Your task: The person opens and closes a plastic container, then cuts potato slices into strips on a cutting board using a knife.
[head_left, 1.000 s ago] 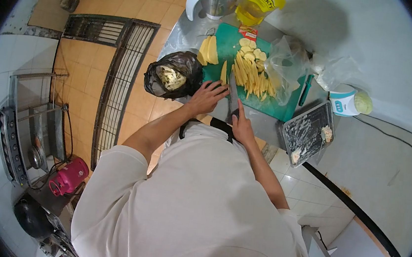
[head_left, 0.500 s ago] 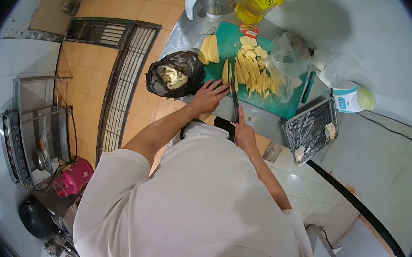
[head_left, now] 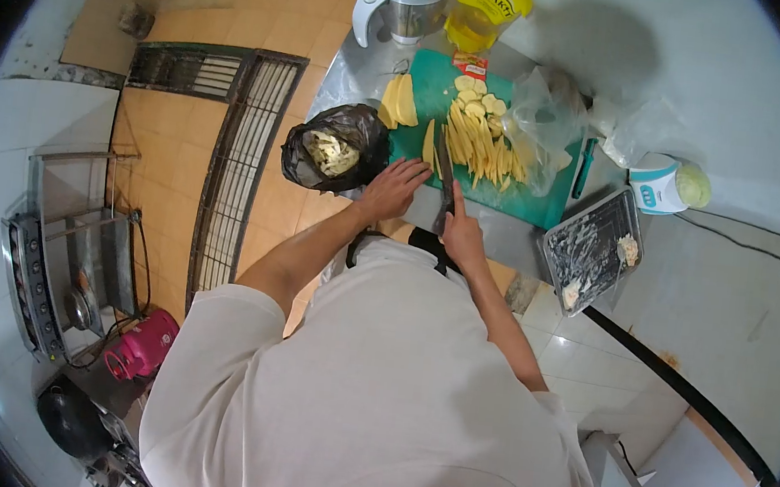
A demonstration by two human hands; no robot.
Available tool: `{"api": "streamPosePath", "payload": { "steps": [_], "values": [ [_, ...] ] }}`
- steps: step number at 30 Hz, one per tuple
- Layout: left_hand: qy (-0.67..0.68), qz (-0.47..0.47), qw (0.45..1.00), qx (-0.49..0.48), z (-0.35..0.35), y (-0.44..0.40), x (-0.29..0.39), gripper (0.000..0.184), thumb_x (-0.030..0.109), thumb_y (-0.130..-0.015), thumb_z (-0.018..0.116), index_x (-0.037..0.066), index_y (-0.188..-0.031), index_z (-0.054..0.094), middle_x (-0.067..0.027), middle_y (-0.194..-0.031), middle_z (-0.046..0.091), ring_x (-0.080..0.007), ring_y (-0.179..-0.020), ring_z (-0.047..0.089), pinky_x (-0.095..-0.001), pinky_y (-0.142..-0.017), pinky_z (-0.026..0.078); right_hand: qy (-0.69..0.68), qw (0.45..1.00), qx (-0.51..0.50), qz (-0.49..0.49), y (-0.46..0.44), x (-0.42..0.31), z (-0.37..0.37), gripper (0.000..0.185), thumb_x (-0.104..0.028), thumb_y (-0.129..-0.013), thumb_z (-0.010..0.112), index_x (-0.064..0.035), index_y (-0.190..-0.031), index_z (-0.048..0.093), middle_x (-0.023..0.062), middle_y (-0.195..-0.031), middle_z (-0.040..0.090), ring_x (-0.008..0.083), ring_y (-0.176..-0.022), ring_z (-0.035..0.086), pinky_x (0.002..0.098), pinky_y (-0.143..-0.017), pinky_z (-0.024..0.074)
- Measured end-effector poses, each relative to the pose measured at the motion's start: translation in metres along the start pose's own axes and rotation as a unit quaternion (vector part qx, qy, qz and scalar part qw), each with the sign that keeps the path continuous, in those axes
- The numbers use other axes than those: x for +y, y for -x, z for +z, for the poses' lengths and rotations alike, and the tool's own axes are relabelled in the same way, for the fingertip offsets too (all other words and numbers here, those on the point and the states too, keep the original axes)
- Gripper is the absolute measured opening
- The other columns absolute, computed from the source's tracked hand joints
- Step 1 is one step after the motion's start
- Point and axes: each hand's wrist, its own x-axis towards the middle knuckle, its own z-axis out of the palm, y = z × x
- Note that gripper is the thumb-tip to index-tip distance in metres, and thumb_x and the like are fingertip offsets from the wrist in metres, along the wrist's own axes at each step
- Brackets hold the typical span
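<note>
My right hand [head_left: 464, 237] is closed round the handle of a knife [head_left: 447, 160], whose blade lies over the green cutting board [head_left: 516, 199]. My left hand [head_left: 395, 188] rests at the board's near edge, fingers stretched toward a thin yellow slice [head_left: 429, 143] left of the blade; its fingertips touch or nearly touch the slice. Right of the knife lies a pile of yellow strips [head_left: 479, 144], with round slices [head_left: 471, 89] behind it. Several larger yellow slices [head_left: 399, 102] sit at the board's left edge. A black plastic bag [head_left: 354, 132] with pale scraps stands beside my left hand.
A blender jug [head_left: 411, 6] and a yellow oil pouch [head_left: 483, 8] stand at the back. To the right are a clear plastic bag [head_left: 537, 126], a green-handled tool [head_left: 585, 168], a floury tray [head_left: 591, 249] and a white-and-blue scale [head_left: 654, 186].
The knife swung to a tilted position beside the slices half a second ago, and is now more upright over the board. My left hand has shifted slightly. The whole view has moved a little.
</note>
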Motion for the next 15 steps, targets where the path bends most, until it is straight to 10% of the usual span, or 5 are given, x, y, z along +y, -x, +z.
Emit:
{"api": "streamPosePath", "payload": {
  "steps": [15],
  "values": [
    [0.062,-0.085,0.991,0.081,-0.007,-0.009,-0.007,0.063,-0.001,-0.077,0.058,0.0,-0.139,0.049,-0.0184,-0.144,0.048,-0.0359,-0.139,0.042,-0.0475,-0.115,0.036,-0.005,1.0,-0.014,-0.026,0.026,-0.023,-0.001,0.075,-0.005,-0.095,0.047,-0.0098,-0.161,0.012,0.0347,-0.088,0.065,0.0504,-0.078,0.066,0.0582,-0.072,0.0519]
  ]
}}
